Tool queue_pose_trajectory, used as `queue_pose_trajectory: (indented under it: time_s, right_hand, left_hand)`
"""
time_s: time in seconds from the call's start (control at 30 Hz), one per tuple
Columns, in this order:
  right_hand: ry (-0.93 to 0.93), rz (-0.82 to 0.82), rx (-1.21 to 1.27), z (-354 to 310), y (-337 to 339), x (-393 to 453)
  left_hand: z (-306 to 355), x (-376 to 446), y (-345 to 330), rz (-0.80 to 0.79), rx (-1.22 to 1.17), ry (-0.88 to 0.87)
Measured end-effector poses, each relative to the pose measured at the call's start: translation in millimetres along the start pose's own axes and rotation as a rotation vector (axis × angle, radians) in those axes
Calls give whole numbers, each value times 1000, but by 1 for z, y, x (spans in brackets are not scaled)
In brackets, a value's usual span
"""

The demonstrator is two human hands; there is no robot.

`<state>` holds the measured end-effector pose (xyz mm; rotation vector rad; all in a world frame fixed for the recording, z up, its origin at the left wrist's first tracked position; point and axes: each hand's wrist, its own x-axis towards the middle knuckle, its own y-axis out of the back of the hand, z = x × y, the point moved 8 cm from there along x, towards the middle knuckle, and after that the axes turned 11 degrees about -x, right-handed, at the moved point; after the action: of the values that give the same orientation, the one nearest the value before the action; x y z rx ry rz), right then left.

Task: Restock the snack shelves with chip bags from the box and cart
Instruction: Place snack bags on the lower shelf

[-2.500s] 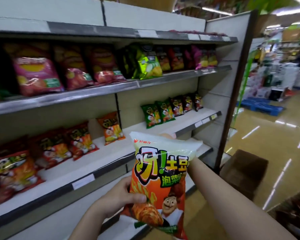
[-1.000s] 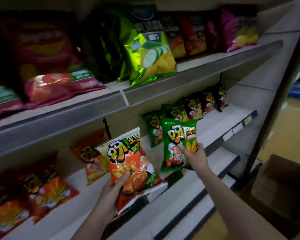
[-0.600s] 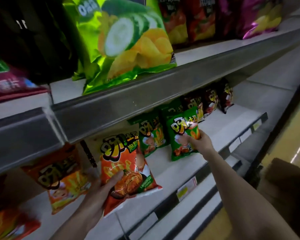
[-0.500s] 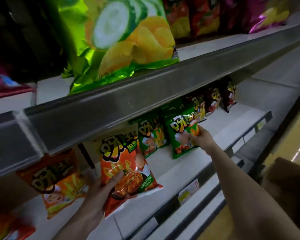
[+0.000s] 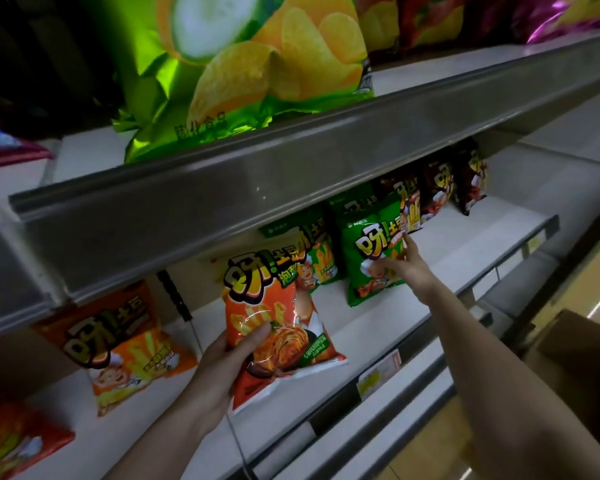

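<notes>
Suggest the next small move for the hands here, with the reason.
Probably draw the right hand off the green bag, which stands on the shelf with only the fingers touching it. The left hand grips the orange bag, not yet set down.

Orange chip bag (image 5: 274, 327), green chip bag (image 5: 371, 258), grey shelf edge (image 5: 291, 174)

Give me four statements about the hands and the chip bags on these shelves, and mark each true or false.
1. The left hand grips an orange chip bag. True.
2. The right hand rests on a purple bag. False: it touches a green chip bag standing on the shelf.
3. A big cucumber-flavour bag sits on the shelf above. True.
4. Both hands hold the same bag. False: each is at its own bag.
</notes>
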<state>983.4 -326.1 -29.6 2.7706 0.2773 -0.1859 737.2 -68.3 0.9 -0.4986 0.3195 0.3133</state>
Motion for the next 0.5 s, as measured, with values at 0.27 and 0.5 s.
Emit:
queue_pose_trajectory:
  time_s: [0.27, 0.5]
  right_hand:
    - [13, 420, -346, -24, 6, -64]
    - [222, 14, -199, -91, -83, -153]
  left_hand:
    - [4, -23, -9, -36, 32, -15]
    - [12, -61, 2, -20, 48, -91]
